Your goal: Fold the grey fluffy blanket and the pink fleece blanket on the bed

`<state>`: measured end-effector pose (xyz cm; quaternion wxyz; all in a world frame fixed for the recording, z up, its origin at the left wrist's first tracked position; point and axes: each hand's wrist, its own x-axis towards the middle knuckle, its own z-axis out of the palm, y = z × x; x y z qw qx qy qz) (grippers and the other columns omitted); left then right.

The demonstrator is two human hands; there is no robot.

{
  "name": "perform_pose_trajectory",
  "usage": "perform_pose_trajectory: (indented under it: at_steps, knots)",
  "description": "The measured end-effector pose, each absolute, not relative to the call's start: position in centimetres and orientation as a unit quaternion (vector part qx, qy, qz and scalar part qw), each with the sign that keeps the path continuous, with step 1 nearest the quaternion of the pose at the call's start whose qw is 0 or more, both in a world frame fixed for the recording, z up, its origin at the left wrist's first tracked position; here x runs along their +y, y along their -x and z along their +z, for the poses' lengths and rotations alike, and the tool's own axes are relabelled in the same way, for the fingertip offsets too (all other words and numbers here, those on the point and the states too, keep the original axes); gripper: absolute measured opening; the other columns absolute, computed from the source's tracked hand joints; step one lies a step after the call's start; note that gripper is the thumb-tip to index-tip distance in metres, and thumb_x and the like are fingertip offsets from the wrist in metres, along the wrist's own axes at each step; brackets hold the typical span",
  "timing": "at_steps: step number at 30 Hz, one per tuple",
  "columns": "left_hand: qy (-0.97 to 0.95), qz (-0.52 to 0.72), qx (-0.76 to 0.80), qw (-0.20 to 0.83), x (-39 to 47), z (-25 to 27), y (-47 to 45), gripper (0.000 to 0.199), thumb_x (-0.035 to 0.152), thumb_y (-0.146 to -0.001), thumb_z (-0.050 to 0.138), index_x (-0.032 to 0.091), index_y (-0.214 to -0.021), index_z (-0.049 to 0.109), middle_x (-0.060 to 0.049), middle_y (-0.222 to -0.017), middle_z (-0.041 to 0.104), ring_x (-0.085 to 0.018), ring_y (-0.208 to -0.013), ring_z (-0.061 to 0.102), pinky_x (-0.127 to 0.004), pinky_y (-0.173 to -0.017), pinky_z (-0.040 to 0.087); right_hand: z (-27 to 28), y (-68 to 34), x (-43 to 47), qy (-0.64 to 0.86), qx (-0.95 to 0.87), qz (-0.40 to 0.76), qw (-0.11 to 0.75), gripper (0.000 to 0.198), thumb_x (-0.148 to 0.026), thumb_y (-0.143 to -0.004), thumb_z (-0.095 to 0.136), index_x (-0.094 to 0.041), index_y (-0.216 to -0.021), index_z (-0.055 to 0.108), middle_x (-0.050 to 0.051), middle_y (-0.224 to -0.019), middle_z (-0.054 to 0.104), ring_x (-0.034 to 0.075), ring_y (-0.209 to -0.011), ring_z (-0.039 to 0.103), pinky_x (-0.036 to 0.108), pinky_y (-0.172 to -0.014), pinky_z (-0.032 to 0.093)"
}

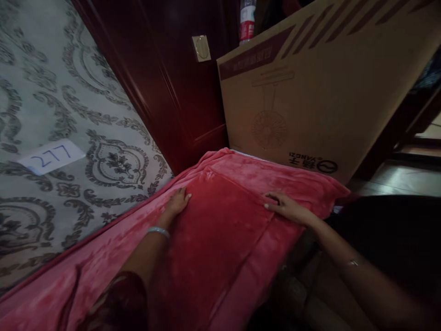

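Note:
A piece of red plush fabric [217,230], smooth and flat on top, lies over a lighter pinkish-red plush cover [248,172]. My left hand [178,201] rests on the left edge of the red fabric, palm down, fingers stretched and close to the surface. On the right edge, by a seam, my right hand [285,208] touches the fabric with its fingers apart and slightly bent. No grip on the cloth shows in either hand. A pale bracelet [159,231] circles my left wrist.
Patterned wallpaper [117,161] with a paper marked 277 [51,156] rises at left. Ahead stand a dark red wooden panel [161,69] with a round-knobbed plate [201,48] and a large cardboard box [320,92]. A red-labelled bottle [247,23] shows behind the box's top edge.

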<state>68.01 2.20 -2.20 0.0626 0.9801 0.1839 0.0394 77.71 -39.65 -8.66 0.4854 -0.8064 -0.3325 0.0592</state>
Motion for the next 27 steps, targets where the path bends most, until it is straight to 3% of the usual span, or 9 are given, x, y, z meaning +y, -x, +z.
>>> perform_pose_trajectory:
  at_steps: [5, 9, 15, 20, 24, 27]
  knots:
    - [-0.979, 0.07, 0.169, 0.094, 1.1, -2.6, -75.3, 0.046, 0.034, -0.097, 0.052, 0.014, -0.138, 0.057, -0.017, -0.145, 0.059, -0.027, -0.135, 0.055, -0.038, -0.11, 0.042, -8.2, -77.3, -39.7, 0.785, -0.329, 0.102, 0.516, 0.058, -0.066, -0.078, 0.064, -0.019, -0.11, 0.073, 0.009, -0.107, 0.074, 0.03, -0.094, 0.067, 0.041, -0.082, 0.056]
    - [-0.975, 0.096, 0.148, 0.132, 0.7, -2.9, -80.0, 0.04, 0.034, -0.096, 0.055, 0.015, -0.131, 0.064, -0.015, -0.138, 0.065, -0.025, -0.128, 0.06, -0.033, -0.105, 0.045, -7.7, -76.9, -39.1, 0.76, -0.34, 0.131, 0.538, 0.054, -0.069, -0.082, 0.06, -0.02, -0.101, 0.074, 0.01, -0.107, 0.075, 0.031, -0.101, 0.068, 0.042, -0.089, 0.055]
    - [-0.967, 0.118, 0.15, 0.169, 0.7, -2.8, -83.9, 0.028, 0.035, -0.094, 0.06, 0.013, -0.106, 0.073, -0.012, -0.103, 0.077, -0.024, -0.096, 0.071, -0.03, -0.085, 0.053, -7.2, -75.6, -38.4, 0.775, -0.257, 0.086, 0.57, 0.046, -0.065, -0.082, 0.058, -0.02, -0.087, 0.07, 0.007, -0.091, 0.074, 0.026, -0.084, 0.069, 0.035, -0.075, 0.056]
    - [-0.96, 0.175, 0.156, 0.156, 0.5, -2.5, -85.2, 0.031, 0.034, -0.1, 0.051, 0.014, -0.116, 0.068, -0.011, -0.114, 0.074, -0.022, -0.104, 0.068, -0.029, -0.089, 0.05, -6.4, -74.9, -40.2, 0.798, -0.192, 0.003, 0.571, 0.04, -0.062, -0.081, 0.061, -0.023, -0.078, 0.067, 0.002, -0.075, 0.067, 0.02, -0.07, 0.063, 0.028, -0.063, 0.052]
    - [-0.967, 0.144, 0.176, 0.113, 0.1, -3.8, -85.2, 0.026, 0.034, -0.097, 0.056, 0.017, -0.114, 0.069, -0.013, -0.115, 0.074, -0.025, -0.107, 0.068, -0.032, -0.09, 0.048, -7.8, -75.1, -40.6, 0.819, -0.186, 0.026, 0.543, 0.041, -0.063, -0.081, 0.058, -0.023, -0.074, 0.065, 0.002, -0.07, 0.066, 0.02, -0.064, 0.063, 0.028, -0.058, 0.051]
    - [-0.969, 0.128, 0.184, 0.107, -0.2, -4.7, -84.9, 0.028, 0.037, -0.098, 0.055, 0.019, -0.114, 0.069, -0.014, -0.114, 0.074, -0.027, -0.108, 0.068, -0.033, -0.09, 0.048, -8.9, -75.3, -40.5, 0.832, -0.185, 0.03, 0.522, 0.04, -0.061, -0.082, 0.057, -0.023, -0.081, 0.067, 0.003, -0.077, 0.069, 0.022, -0.072, 0.066, 0.031, -0.064, 0.054]
